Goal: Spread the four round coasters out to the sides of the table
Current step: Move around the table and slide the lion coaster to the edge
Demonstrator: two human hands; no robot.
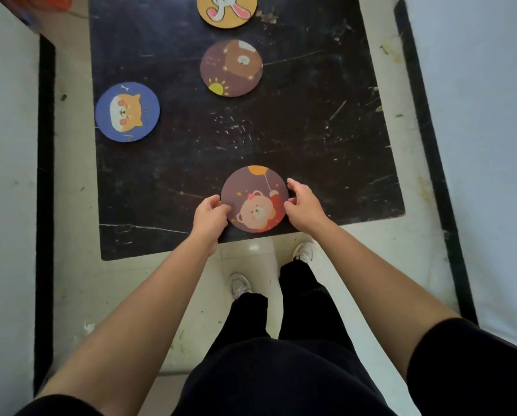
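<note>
Black table's (311, 130) far edge crops the rabbit coaster (227, 10).

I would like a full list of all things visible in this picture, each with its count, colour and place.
table: 1, black, scratched, centre
bear-with-balloon coaster: 1, brown, near edge, between both hands
bear-with-sun coaster: 1, brown, middle
dog coaster: 1, blue, left side
rabbit coaster: 1, yellow, far edge, partly cut off
floor: pale, stained, around the table
shoes: 2, white, below the table
left hand: touching the balloon coaster's left rim
right hand: touching its right rim
</note>
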